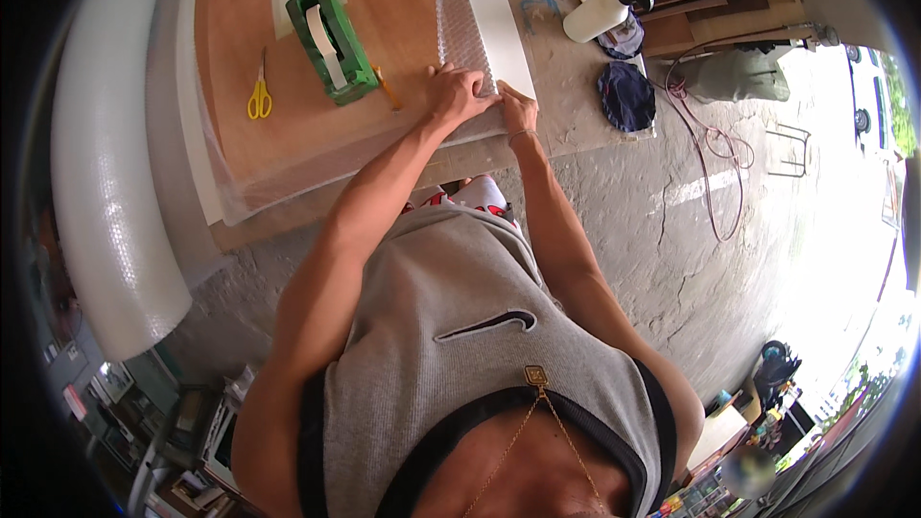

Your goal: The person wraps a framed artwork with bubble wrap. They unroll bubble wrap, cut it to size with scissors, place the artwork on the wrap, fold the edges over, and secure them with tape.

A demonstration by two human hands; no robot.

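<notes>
The left hand bends its fingers against the bubble wrap, which lies along the right side of the brown panel, beside a white board. The right hand meets it at the near right corner, fingers curled in; whether either hand truly pinches the wrap, I cannot tell. A green tape dispenser (a white roll sits inside) rests on the panel, right of yellow-handled scissors

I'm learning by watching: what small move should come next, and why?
Probably press the clear bubble wrap along the long, flat white strip: the bare left hand is at the wrap's near end, the right hand at the strip's near corner.
</notes>
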